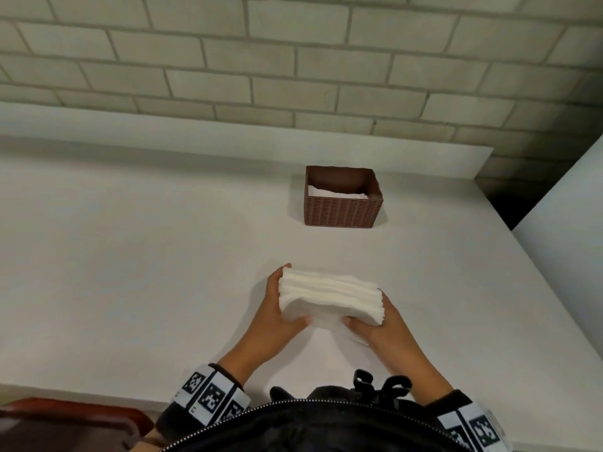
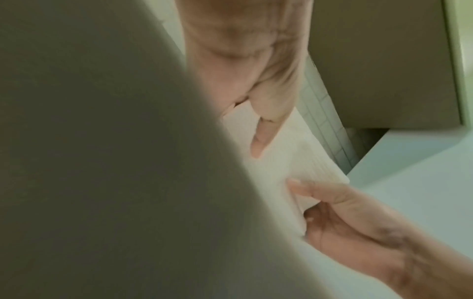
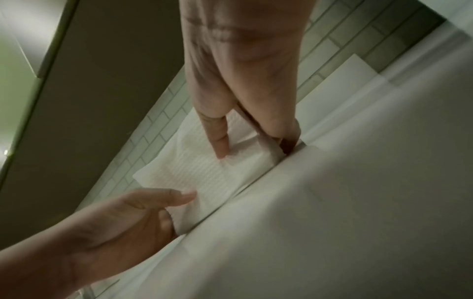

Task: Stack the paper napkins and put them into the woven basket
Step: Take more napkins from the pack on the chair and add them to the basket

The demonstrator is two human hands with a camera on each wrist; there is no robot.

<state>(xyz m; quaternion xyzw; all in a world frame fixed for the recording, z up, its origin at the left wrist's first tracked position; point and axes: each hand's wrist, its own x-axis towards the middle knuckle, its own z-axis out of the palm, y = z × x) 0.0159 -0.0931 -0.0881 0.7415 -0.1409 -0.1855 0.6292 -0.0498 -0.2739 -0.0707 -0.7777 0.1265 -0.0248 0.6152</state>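
With both hands clamping it from opposite sides, holding the napkin stack (image 1: pixel 329 300) together just above the white surface (image 1: pixel 130 256), well short of the basket (image 1: pixel 342 207). Gripping with the left hand (image 1: pixel 277 316) on the left edge, thumb lying across the near face and fingers wrapping behind; matching that with the right hand (image 1: pixel 380 324) on the right edge, thumb on the near face, fingers tucked under and behind. Squeezing from both ends, likely because loose paper sheets slide and fan apart without pressure on both sides. Showing wavy, uneven layers along the top, so probably squaring the edges before carrying.

Confirming the same hold from the wrists: left hand (image 2: pixel 263 85) with thumb flat on the sheet, right hand (image 2: pixel 353 220) pinching the far corner; right hand (image 3: pixel 243 81) pressing a thumb into the paper, left hand (image 3: pixel 122 220) nipping the opposite end of the napkin stack (image 3: pixel 199 174).

Sitting farther back and slightly right, the basket, already containing something white, apparently napkins. Judging the stacking as nearly done and the transfer as not yet made. Needing, for that, a level carry and a straight drop between the basket walls, since a tilted or loosened stack could splay or catch on the rim.
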